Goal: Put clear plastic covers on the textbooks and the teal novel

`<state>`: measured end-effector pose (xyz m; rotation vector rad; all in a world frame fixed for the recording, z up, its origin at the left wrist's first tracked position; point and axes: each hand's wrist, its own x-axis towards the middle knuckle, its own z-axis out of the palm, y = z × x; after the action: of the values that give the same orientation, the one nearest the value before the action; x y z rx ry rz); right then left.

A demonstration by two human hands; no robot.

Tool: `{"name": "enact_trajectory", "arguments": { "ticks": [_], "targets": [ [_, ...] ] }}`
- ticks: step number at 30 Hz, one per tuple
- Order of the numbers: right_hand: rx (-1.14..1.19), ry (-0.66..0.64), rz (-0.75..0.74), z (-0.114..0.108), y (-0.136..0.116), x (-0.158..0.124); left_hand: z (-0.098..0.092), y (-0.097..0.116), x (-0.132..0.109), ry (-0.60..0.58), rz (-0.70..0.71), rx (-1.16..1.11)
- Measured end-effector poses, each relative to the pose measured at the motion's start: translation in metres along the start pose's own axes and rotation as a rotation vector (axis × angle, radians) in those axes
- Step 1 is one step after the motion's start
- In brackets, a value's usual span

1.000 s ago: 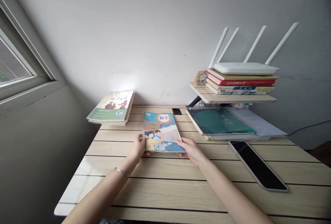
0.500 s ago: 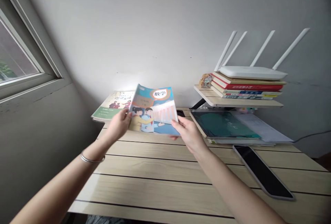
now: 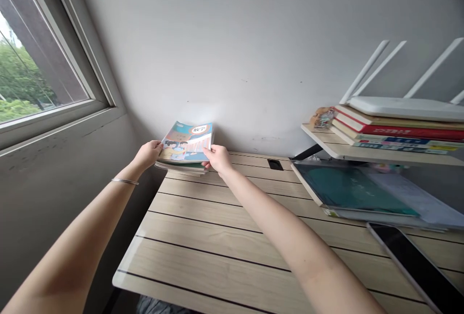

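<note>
A blue textbook [image 3: 188, 141] with cartoon children on its cover lies on top of a small stack of books [image 3: 183, 166] at the far left corner of the wooden table [image 3: 232, 236]. My left hand [image 3: 148, 153] grips the textbook's left edge, fingers closed on it. The right edge is pinched by my right hand [image 3: 216, 157]. A thin metal bangle [image 3: 125, 181] circles my left wrist.
A raised shelf [image 3: 348, 147] at the right carries a stack of books [image 3: 395, 133] and a white router [image 3: 402, 107]. Under it lie a teal book [image 3: 348, 188] and papers. A dark phone [image 3: 416, 265] rests at the near right. A window [image 3: 32, 77] is on the left wall.
Both hands lifted the blue textbook off the middle of the table and carried it left and back onto the stack in the corner. The camera turned left.
</note>
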<state>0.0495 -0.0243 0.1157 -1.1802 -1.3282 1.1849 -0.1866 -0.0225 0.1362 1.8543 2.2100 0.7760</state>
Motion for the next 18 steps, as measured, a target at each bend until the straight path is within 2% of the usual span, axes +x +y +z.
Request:
{"name": "enact_trajectory", "arguments": {
  "ticks": [5,10,14,18],
  "targets": [
    [-0.071,0.024,0.031,0.007,0.017,0.011,0.015,-0.006,0.008,-0.002,-0.010,0.066],
    [-0.116,0.033,0.038,0.009,0.021,0.011,0.020,-0.013,0.005,0.054,-0.021,0.074],
    [-0.163,0.066,0.032,0.009,0.021,0.009,0.018,-0.025,0.004,0.047,0.008,-0.091],
    [-0.287,0.114,0.021,0.009,0.022,0.007,0.010,-0.043,0.000,-0.101,0.000,-0.466]
  ]
}}
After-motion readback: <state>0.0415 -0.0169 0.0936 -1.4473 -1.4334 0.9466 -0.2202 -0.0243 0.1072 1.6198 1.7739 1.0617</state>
